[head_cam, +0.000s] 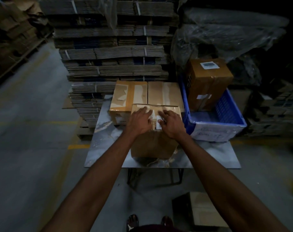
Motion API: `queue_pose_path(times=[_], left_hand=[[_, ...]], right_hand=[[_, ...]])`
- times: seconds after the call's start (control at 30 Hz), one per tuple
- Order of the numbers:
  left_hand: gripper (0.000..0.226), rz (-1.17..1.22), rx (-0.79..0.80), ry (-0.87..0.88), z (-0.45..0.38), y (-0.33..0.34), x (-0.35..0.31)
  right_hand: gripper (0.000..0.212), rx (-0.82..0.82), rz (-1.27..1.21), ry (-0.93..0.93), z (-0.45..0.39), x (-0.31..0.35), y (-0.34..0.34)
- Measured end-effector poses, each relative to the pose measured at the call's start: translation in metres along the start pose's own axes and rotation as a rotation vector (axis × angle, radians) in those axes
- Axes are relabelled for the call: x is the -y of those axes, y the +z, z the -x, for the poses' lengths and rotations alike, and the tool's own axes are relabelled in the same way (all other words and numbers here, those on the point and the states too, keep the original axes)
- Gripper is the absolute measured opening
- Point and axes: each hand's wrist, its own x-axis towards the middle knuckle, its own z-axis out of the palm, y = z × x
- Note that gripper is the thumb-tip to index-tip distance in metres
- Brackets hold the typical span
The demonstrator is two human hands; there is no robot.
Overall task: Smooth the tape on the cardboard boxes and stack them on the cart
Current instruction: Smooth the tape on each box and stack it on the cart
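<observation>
Cardboard box in hand: front box [155,144] stands on the tabletop [209,154], directly under both hands and nearer the person than the other boxes.
Left hand: left hand [140,120] lies flat on the box top, fingers spread and straight, pressing left of the centre seam; it grips nothing.
Right hand: right hand [171,123] lies flat on the same top, fingers extended, just right of the seam and partly over a white label [159,124]; it grips nothing.
Tape: tape strip [156,108] runs across the far edge of the box top, just beyond the fingertips; a second run appears to follow the seam between the hands, though blur hides its detail.
Key relation: the seam's long axis points away from the person, so both hands sit equally near it, one on each side; a smoothing stroke would probably travel forward along it or outward from it.
Box count: two more taped boxes, back left box [128,97] and back right box [165,94], stand side by side touching the front box's far edge; a fourth, crate box [207,81], stands upright in the blue crate [239,124].
Crate count: one, at the right of the tabletop.
Cart: whether the tabletop is the cart cannot be told.
Surroundings: bundled flat cartons [112,52] stacked behind.
</observation>
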Motion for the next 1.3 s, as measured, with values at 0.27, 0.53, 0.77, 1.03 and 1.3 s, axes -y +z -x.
queue_pose_path(times=[0.27,0.53,0.77,1.03,1.3], left_hand=[[0.073,-0.063,0.132,0.029,-0.015,-0.024,0.01],[0.075,-0.057,0.214,0.015,-0.011,-0.017,0.019],[0.091,-0.021,0.235,0.051,-0.005,-0.021,0.03],[0.066,-0.029,0.123,0.054,0.011,-0.022,0.013],[0.062,-0.058,0.103,0.016,0.02,-0.015,-0.003]], right_hand=[[0.071,0.095,-0.017,0.055,-0.012,-0.017,-0.023],[0.072,0.155,-0.075,0.041,-0.004,-0.027,-0.021],[0.086,0.235,-0.313,0.034,0.005,-0.043,-0.034],[0.068,0.141,-0.265,0.028,0.005,-0.021,-0.034],[0.07,0.15,-0.387,0.062,0.011,-0.01,-0.023]])
